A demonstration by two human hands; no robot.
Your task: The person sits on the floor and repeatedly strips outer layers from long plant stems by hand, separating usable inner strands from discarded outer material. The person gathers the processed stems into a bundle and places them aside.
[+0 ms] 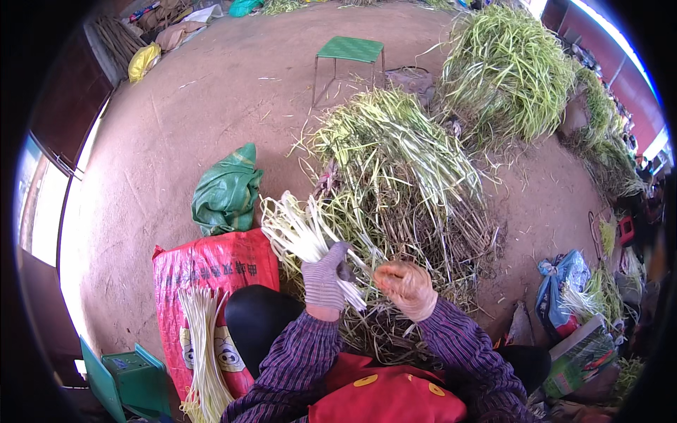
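Note:
My left hand (327, 277), in a pale knitted glove, grips a bundle of whitish leafy stalks (296, 227). Their cut-looking ends show below the fist. Close by on the right is my right hand (406, 290), in a tan glove with orange fingers. Its fingers are curled near a single stalk that slants from the bundle; whether they pinch it is unclear. Just beyond both hands lies a large heap of green-topped stalks (391, 158) with brown, dry lower parts. To my left, a sorted bundle of pale stalks (203, 349) rests on a red printed woven sack (211, 264).
A crumpled green sack (227, 190) lies beyond the red one. Ahead stands a green-topped stool (350, 49), with another stalk heap (508, 74) to its right. A green plastic chair (129, 378) is at lower left, a blue bag (563, 285) at right.

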